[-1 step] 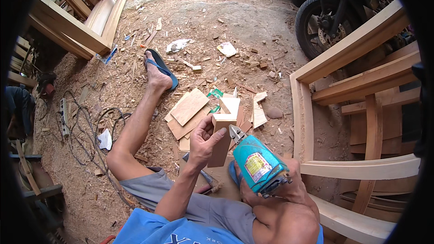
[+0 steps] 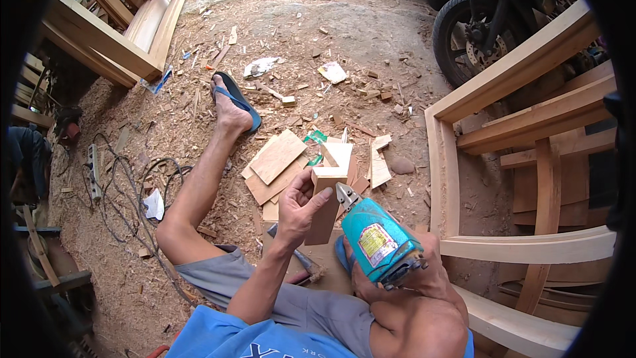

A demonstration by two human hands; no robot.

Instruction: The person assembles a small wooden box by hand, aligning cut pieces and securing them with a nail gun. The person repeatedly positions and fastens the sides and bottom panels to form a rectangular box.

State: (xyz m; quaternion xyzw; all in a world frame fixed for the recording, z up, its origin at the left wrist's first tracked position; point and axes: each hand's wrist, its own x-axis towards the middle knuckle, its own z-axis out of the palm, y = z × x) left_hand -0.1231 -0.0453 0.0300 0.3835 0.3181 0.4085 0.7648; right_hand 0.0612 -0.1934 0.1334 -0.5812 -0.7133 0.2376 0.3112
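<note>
In my left hand point(image 2: 299, 209), fingers behind and thumb in front, is an upright piece of joined wooden boards point(image 2: 323, 215). Its top edge is pale, with a light angled part beyond it. A teal nail gun point(image 2: 379, 235) lies at a slant to its right, the metal nose right beside the wood's edge; I cannot tell if they touch. My right hand point(image 2: 429, 252) is on the nail gun's underside, its fingers mostly hidden by the body. A dark-handled tool point(image 2: 298, 256) lies below the left hand, partly covered by my wrist.
Flat wood offcuts point(image 2: 278, 157) lie just past my hands amid shavings. A large wooden frame point(image 2: 445, 179) stands on the right, with a motorbike wheel point(image 2: 478, 40) behind it. Black cables point(image 2: 136, 205) and a power strip point(image 2: 95, 171) are at left. More frames point(image 2: 106, 40) stand far left.
</note>
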